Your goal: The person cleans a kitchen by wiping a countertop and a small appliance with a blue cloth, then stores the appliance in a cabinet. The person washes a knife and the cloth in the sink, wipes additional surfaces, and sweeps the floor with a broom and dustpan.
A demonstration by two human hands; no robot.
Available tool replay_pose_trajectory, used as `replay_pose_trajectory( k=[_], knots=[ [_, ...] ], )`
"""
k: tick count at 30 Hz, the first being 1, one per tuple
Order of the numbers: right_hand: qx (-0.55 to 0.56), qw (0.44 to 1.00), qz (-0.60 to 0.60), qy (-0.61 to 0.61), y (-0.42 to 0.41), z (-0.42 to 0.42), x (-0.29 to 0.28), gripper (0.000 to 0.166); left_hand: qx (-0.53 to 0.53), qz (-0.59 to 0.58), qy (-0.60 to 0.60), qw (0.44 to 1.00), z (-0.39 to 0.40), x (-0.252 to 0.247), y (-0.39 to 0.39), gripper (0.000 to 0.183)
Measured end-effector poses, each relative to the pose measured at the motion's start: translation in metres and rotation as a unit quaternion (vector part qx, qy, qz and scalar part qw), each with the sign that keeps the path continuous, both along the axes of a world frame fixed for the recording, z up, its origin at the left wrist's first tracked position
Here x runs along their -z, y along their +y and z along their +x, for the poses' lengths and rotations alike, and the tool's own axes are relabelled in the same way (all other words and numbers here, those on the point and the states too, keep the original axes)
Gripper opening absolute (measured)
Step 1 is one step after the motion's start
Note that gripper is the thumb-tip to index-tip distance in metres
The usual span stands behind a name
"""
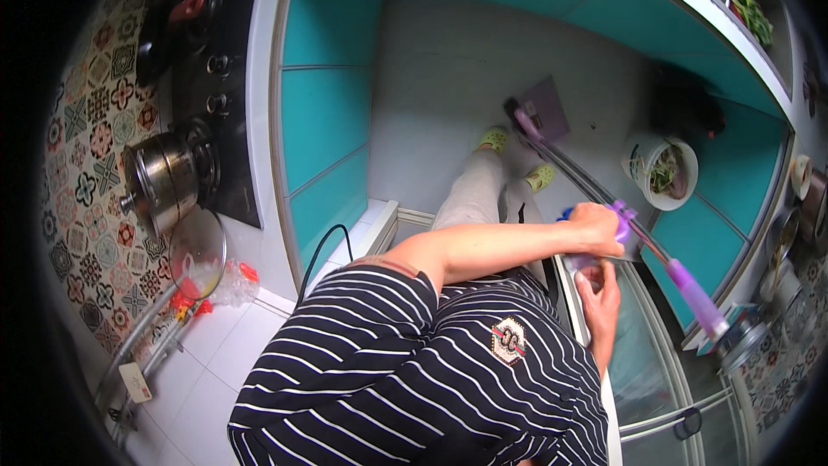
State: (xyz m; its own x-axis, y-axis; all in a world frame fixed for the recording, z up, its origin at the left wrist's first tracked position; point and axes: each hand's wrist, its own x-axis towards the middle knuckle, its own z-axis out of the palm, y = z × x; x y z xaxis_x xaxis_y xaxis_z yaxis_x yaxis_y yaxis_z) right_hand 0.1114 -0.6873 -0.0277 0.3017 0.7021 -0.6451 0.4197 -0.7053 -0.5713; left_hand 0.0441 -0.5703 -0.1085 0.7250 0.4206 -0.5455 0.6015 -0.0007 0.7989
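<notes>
My left hand reaches across in front of me, its fingers closed at a purple plastic clip beside the long poles. Just below it is my right hand, thumb and fingers curled; what lies between its fingertips is blurred. A bit of blue shows at the left hand's side, its kind unclear. The metal poles slant from the floor up to a purple handle grip at the right. At their lower end are a lavender dustpan and a broom head.
A white bucket with vegetable scraps stands on the floor near a dark, blurred object. Teal cabinets line the sides. A steel pot is by the stove. The glass-fronted cabinet adjoins my right side.
</notes>
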Motion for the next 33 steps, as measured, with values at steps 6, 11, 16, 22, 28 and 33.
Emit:
replay_pose_trajectory(
  k=[6, 11, 16, 22, 28, 33],
  knots=[
    [0.23, 0.918, -0.114, 0.303, 0.045, 0.055, 0.011, 0.052, -0.044, 0.076, 0.033, 0.996, -0.065, 0.023, -0.009, 0.025],
    [0.379, 0.705, -0.164, 0.577, 0.079, 0.003, 0.03, 0.049, -0.083, 0.256, 0.096, 0.958, -0.106, 0.019, -0.021, 0.022],
    [0.418, 0.608, -0.219, 0.639, 0.088, -0.028, 0.027, 0.047, -0.162, 0.346, 0.114, 0.917, -0.141, 0.019, -0.04, 0.02],
    [0.252, 0.751, -0.296, 0.533, 0.062, 0.009, -0.016, 0.066, -0.154, 0.377, 0.047, 0.912, -0.157, 0.016, -0.085, 0.02],
    [-0.141, 0.888, -0.308, 0.31, 0.043, 0.061, -0.056, 0.073, -0.283, 0.325, 0.236, 0.871, -0.273, 0.022, -0.113, 0.011],
    [-0.243, 0.895, -0.253, 0.274, 0.05, 0.047, -0.067, 0.071, -0.365, 0.311, 0.273, 0.834, -0.275, 0.016, -0.148, 0.012]
  ],
)
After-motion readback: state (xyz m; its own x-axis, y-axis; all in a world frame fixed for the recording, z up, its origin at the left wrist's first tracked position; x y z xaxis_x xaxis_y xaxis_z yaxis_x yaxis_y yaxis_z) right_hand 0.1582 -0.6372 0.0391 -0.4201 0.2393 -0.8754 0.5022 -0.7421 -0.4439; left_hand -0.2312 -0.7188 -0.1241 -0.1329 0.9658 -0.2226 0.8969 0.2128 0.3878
